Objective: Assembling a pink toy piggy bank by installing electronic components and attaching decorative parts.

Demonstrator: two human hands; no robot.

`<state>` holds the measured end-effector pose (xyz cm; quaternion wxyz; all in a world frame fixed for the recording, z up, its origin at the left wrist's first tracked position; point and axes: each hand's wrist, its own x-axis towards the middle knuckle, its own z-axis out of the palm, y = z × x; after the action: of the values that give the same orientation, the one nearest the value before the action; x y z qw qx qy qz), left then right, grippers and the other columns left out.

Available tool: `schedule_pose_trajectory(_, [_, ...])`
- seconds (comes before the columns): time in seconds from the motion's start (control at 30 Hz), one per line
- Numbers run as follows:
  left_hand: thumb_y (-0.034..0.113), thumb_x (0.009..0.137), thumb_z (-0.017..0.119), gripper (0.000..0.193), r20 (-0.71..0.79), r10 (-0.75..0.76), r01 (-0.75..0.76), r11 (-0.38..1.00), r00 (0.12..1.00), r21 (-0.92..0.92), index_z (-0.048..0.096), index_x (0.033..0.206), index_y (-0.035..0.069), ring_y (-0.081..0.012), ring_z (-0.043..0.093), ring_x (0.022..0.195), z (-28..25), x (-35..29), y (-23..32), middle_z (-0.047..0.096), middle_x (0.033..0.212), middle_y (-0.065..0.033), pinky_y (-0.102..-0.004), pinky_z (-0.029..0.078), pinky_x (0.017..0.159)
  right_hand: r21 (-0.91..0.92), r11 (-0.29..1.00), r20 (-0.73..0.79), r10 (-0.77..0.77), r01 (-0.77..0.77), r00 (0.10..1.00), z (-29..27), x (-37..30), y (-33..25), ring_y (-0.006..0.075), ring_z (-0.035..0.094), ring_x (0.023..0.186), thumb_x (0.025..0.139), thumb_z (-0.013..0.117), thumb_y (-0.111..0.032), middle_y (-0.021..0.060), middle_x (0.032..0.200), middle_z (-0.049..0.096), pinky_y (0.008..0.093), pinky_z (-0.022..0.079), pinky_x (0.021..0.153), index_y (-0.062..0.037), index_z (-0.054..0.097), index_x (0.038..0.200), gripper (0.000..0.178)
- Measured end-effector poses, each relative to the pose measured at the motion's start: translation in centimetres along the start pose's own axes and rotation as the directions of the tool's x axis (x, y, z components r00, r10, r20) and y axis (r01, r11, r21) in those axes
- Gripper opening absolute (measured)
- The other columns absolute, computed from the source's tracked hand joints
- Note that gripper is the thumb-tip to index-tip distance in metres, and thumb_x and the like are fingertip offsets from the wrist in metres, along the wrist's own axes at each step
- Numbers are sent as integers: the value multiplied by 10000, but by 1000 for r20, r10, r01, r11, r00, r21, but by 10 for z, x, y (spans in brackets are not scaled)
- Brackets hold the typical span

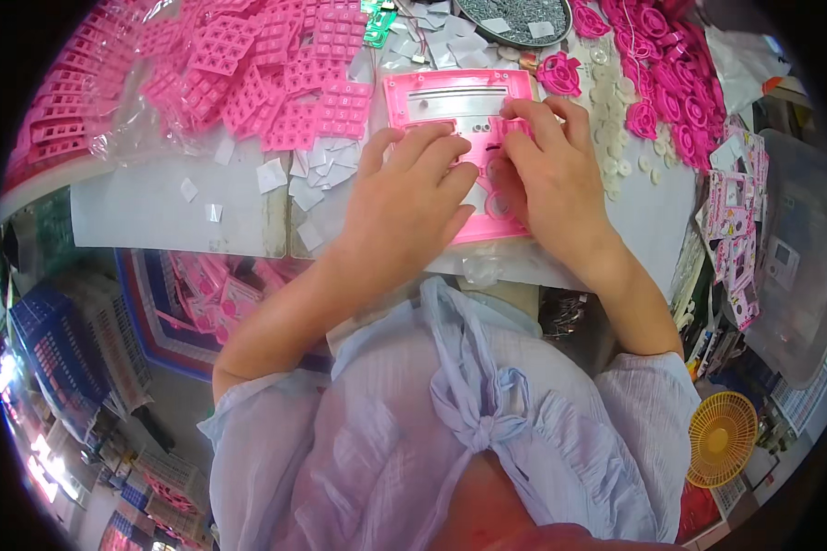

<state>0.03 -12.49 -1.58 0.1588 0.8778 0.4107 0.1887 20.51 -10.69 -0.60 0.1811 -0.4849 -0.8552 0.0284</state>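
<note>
A pink plastic casing (459, 83) lies on the worktable in front of me, its hollow inside with round rings and a long metallic-looking strip facing up. My left hand (411, 184) bends over its left side, with several fingertips on the inner face and the thumb near the lower middle. From the other side, my right hand (560, 170) curls over the right edge. Its fingertips rest inside, beside a small dark piece (493, 147). The fingers hide much of the casing, so any small part under them cannot be made out.
Pink keypads (248, 78) pile up at left, with white paper squares (321, 170) beside them. Pink coiled pieces (675, 87) and white discs (615, 138) lie right. A dark tray (568, 26) of small grey bits stands behind. Below left is a basket (147, 303) of pink parts.
</note>
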Motion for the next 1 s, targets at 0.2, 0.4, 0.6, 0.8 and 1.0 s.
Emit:
schedule_pose_trajectory(0.2, [233, 806, 738, 358, 8, 9, -9, 1000, 1000, -21, 639, 1128, 110, -254, 491, 1303, -1, -1, -3, 588, 1280, -60, -479, 324, 1058, -27, 998, 27, 63, -62, 998, 4, 2, -4, 374, 496, 1160, 753, 727, -60, 98, 1209, 600, 462, 471, 895, -13, 665, 930, 193])
schedule_pose_trajectory(0.4, [218, 817, 740, 321, 19, 23, -20, 989, 1000, -146, 647, 1096, 91, -295, 552, 1212, -12, 7, -6, 623, 1221, -78, -476, 334, 1058, 97, 987, -9, 131, -130, 991, 9, -5, -2, 392, 484, 1132, 752, 721, -52, 113, 1225, 571, 487, 439, 906, -34, 606, 984, 260])
schedule_pose_trajectory(0.6, [201, 841, 657, 150, -188, -23, -2, 991, 982, -132, 714, 937, 101, -324, 657, 954, -16, 120, -49, 707, 959, -120, -512, 410, 925, 164, 976, -103, 162, -144, 981, 5, -5, 3, 384, 490, 1089, 739, 739, -43, 146, 1197, 562, 480, 427, 924, -49, 574, 1045, 348])
schedule_pose_trajectory(0.8, [215, 845, 587, 215, 123, -58, 40, 988, 991, 147, 764, 865, 94, -363, 689, 880, 14, 213, -91, 731, 915, -156, -543, 462, 835, 439, 875, -534, 69, 206, 843, -58, -3, 47, 275, 610, 905, 776, 742, 66, 167, 1040, 635, 345, 493, 822, -11, 562, 1054, 339])
schedule_pose_trajectory(1.0, [249, 873, 540, 280, -159, 70, -16, 949, 985, 316, 760, 810, 88, -328, 698, 898, 30, 229, -89, 736, 856, -143, -528, 452, 858, 728, 629, -549, 297, 272, 781, -93, 79, 75, 232, 652, 890, 869, 681, -56, 160, 1016, 661, 344, 552, 747, 36, 481, 1312, 494])
